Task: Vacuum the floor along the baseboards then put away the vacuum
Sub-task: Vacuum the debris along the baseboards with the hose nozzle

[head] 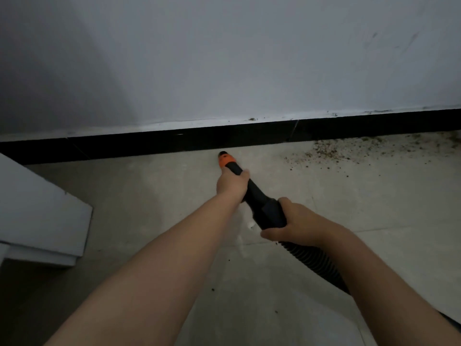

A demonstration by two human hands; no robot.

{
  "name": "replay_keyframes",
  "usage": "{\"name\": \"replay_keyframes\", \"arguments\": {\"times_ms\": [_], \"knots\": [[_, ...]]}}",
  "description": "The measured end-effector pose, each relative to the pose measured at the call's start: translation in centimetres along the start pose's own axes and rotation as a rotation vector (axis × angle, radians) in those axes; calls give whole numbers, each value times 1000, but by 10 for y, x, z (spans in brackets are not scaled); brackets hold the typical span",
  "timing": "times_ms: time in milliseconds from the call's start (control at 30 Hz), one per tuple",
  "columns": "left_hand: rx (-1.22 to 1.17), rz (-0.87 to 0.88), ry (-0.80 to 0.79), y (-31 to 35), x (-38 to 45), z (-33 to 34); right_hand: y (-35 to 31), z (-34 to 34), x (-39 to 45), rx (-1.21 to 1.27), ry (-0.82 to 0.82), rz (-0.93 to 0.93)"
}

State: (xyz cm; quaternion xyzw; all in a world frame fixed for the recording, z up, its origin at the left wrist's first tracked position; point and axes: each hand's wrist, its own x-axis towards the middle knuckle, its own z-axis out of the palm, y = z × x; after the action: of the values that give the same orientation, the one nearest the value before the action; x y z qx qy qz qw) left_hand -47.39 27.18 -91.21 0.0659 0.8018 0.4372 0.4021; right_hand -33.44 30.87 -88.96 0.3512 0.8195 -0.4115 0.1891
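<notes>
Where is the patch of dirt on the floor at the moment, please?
In the head view, the dirt lies on the floor at upper right, against the black baseboard, right of the orange nozzle tip.

Two hands (232, 183), one vacuum nozzle (225, 159), one hose (311, 260), one baseboard (149, 143).

So in front of me there's a plain pale wall (224, 58), kinda scuffed with a few dark streaks up toward the right. Off to my left a white cabinet (37, 216) juts in, its corner hanging a bit over the lower part. Looks like some sort of furniture, can't really tell what it is exactly.
</notes>
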Motion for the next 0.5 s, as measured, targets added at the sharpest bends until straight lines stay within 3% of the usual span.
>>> {"name": "replay_keyframes", "arguments": {"times_ms": [200, 500], "knots": [[7, -126, -128, 16, -24, 42, 13, -43, -31, -169, -111, 154], [-37, -182, 21, 10, -47, 72, 31, -44, -50, -6, -125, 159]]}}
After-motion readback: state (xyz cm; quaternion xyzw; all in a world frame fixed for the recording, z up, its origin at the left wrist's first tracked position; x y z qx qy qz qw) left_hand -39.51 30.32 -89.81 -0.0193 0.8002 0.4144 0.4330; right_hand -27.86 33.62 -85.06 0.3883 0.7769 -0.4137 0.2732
